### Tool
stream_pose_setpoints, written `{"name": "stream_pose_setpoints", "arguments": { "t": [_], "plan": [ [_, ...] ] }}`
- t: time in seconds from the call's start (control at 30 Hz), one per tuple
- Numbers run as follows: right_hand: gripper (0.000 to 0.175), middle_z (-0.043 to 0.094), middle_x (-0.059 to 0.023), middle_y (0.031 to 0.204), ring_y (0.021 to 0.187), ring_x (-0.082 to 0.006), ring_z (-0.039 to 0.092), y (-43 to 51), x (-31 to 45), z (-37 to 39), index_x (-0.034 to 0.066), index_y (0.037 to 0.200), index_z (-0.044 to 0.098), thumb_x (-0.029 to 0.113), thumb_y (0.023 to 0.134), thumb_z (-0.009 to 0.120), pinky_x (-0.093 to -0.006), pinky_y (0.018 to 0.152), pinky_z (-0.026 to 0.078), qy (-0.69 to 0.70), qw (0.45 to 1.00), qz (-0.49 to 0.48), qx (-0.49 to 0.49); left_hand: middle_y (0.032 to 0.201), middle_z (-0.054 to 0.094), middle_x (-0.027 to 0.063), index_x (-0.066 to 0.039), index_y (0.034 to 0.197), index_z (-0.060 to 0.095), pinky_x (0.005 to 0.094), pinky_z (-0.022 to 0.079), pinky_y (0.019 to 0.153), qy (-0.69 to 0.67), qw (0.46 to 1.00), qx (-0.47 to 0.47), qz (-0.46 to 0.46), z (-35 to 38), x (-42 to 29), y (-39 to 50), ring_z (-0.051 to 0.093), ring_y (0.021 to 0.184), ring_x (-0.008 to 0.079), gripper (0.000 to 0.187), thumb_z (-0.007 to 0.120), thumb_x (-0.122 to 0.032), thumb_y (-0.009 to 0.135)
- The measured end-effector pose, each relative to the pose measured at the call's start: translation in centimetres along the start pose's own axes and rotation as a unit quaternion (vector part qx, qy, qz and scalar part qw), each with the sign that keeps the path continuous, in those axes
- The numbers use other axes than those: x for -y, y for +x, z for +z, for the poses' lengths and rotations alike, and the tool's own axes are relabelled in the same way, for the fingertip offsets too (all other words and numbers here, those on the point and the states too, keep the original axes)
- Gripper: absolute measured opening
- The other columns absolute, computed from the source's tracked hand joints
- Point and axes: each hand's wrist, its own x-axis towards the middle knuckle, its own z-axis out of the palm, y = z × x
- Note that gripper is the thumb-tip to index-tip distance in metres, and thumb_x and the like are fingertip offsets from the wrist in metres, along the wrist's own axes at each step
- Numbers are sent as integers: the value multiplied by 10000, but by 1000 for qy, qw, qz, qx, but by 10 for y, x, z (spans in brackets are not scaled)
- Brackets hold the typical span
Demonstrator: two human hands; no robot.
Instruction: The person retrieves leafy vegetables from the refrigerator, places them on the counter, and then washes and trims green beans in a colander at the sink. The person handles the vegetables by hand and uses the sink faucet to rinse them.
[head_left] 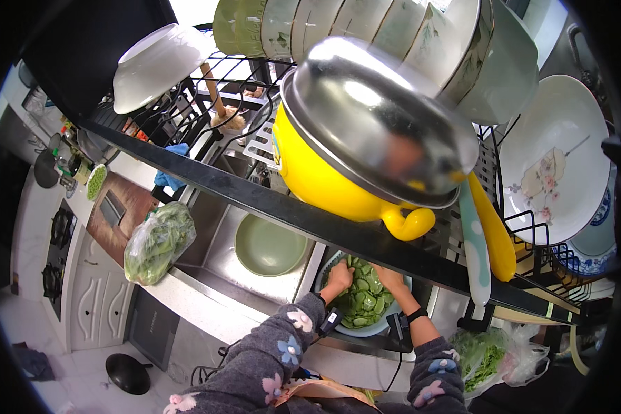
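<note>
A pale blue basin in the right-hand sink bay holds a heap of sliced green vegetable, perhaps cucumber. My left hand reaches into the heap from the left with its fingers curled. It touches the slices, but I cannot tell whether any are gripped. Opposite it, my right hand leans in at the basin's right side. Its fingertips are partly hidden by the black rack bar and the slices. Both wrists wear dark straps with small black devices, and the sleeves are grey with knitted flowers.
A black dish rack crosses above the sink, bearing a yellow pot with a steel lid and several bowls. In the left sink bay lies a green bowl. Bagged leafy greens rest left on the counter; another bag lies right.
</note>
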Motion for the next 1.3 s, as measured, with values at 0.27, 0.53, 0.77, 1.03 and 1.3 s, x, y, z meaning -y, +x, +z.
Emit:
{"name": "stream_pose_setpoints", "arguments": {
  "t": [0.27, 0.53, 0.77, 1.03, 1.3],
  "plan": [
    [463, 564, -206, 1038, 972, -346, 530, -21, -53, 77, -11, 1064, 550, 360, 789, 579, -391, 822, 411, -264, 963, -51, 1, 1364, 265, 173, -117, 1364, 195, 489, 321, 941, 115, 974, 148, -128, -65, -119, -59, 315, 1184, 445, 682, 516, -329, 800],
    [457, 530, -217, 1095, 1010, -362, 500, -8, -69, 105, -16, 1098, 521, 312, 786, 589, -396, 837, 401, -12, 997, 72, -5, 1189, 479, 200, -63, 1209, 460, 497, 376, 859, -239, 962, 46, -126, -35, -78, -34, 455, 1102, 362, 460, 469, -330, 834],
    [498, 500, -231, 1133, 1022, -374, 485, -21, 13, 47, -8, 1133, 501, 301, 760, 619, -382, 854, 398, -12, 997, -47, -68, 1152, 502, 200, -61, 1170, 491, 482, 410, 818, -386, 893, 114, -201, -49, -56, -33, 488, 1063, 357, 408, 476, -281, 826],
    [438, 491, -228, 1159, 1068, -359, 465, -2, -105, 62, 17, 1133, 515, 282, 784, 540, -422, 897, 366, -226, 974, 25, -10, 1191, 439, 261, -40, 1225, 414, 444, 456, 800, 189, 982, 15, -16, -52, -127, -56, 485, 1031, 403, 424, 429, -118, 809],
    [547, 399, -234, 1261, 1191, -382, 338, -8, -66, 57, 53, 1219, 444, 287, 738, 557, -455, 1011, 226, -243, 965, -66, 67, 1178, 510, 188, -102, 1259, 427, 379, 443, 851, 302, 927, 212, -69, -17, -59, -23, 504, 1084, 318, 471, 487, -181, 798]
  ]
}}
